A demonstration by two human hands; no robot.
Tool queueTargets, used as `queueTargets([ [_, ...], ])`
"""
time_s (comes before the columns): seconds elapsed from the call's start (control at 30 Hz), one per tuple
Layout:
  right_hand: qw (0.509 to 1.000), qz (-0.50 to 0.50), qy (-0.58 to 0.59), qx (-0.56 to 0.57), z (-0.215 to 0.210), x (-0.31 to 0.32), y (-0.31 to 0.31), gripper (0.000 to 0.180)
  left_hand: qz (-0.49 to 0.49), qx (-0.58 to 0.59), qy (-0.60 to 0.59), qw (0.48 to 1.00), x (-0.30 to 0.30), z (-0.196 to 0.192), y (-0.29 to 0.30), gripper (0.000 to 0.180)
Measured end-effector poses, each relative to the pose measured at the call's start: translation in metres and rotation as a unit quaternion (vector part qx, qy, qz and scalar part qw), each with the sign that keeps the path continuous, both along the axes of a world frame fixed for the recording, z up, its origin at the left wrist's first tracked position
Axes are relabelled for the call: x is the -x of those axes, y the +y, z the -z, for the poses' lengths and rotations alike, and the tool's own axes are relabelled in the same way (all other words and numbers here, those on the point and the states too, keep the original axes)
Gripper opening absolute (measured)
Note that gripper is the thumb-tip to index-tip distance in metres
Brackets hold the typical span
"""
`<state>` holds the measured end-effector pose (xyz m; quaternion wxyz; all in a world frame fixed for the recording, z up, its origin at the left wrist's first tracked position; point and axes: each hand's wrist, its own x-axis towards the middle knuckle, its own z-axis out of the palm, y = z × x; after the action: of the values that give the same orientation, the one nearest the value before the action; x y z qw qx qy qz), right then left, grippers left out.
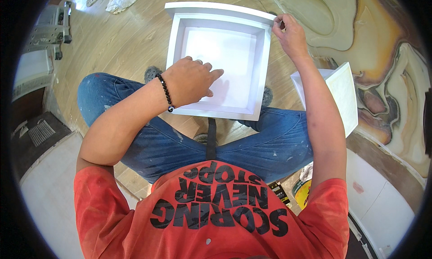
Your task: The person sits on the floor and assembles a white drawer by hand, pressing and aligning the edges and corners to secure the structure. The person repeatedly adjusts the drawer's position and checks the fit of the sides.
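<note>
A white drawer (263,74) lies in front of my crossed legs with its hollow side up. Its longer front panel (220,8) is on the far side and overhangs both side walls. My left hand (191,81) is over the drawer's near left part, fingers apart, with a shadow below on the drawer bottom. Whether its palm touches the left wall cannot be made out. My right hand (290,34) is at the right end of the front panel. Its fingers are curled together in a pinch at the corner, and what is between them is hidden.
Another white drawer or box (345,97) stands on the right beside my forearm. Marbled panelling (378,79) rises beyond it. On the left is a metal ladder (49,36), and crumpled plastic (122,0) lies far off. A yellow and black container (302,191) is by my right hip.
</note>
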<state>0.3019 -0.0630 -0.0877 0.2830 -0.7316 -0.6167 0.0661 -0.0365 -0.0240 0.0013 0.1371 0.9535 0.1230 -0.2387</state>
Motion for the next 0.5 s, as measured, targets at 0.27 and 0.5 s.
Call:
queueTargets([
  [0.27, 1.000, -0.012, 0.014, 0.003, -0.0017, -0.0007, -0.0012, 0.020, 0.002, 0.000, -0.006, 1.000, -0.0005, -0.0008, -0.0003, 0.063],
  [0.5, 1.000, -0.005, 0.023, 0.016, -0.0035, 0.0018, -0.0009, 0.020, 0.002, -0.001, -0.012, 1.000, 0.0002, 0.0003, -0.0002, 0.063],
])
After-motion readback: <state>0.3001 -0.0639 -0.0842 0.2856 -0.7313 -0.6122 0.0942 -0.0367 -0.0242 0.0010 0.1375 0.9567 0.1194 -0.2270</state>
